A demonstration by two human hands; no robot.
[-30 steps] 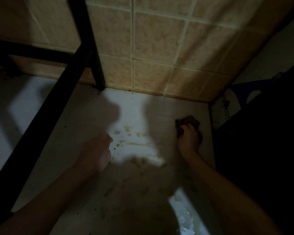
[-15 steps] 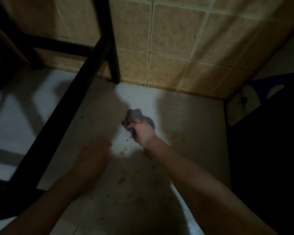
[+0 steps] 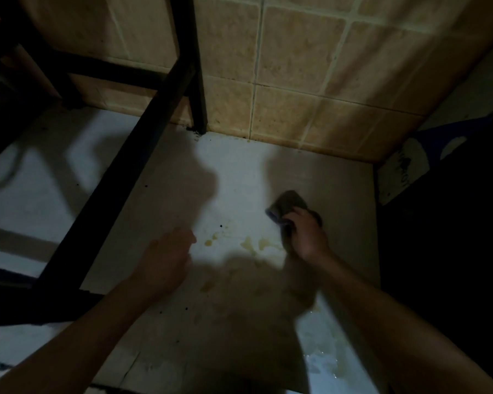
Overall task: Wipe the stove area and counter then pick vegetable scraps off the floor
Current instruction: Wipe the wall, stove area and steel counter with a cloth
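My right hand (image 3: 306, 234) grips a dark wiping cloth (image 3: 288, 204) and presses it onto the white counter (image 3: 239, 177), right of centre. Yellowish greasy stains (image 3: 251, 243) and small dark specks lie on the lit patch just left of that hand. My left hand (image 3: 165, 258) rests low over the counter on the left of the stains, fingers curled loosely, nothing visible in it. Much of the counter lies in deep shadow.
A black metal frame (image 3: 143, 155) slants across the left, one leg standing at the tiled wall (image 3: 296, 66). A dark bulky object with a blue-and-white label (image 3: 404, 169) borders the counter's right side. Wet patches (image 3: 322, 362) shine near the front edge.
My right hand has swept the cloth from the middle of the counter back to the right. The left hand has stayed about where it was.
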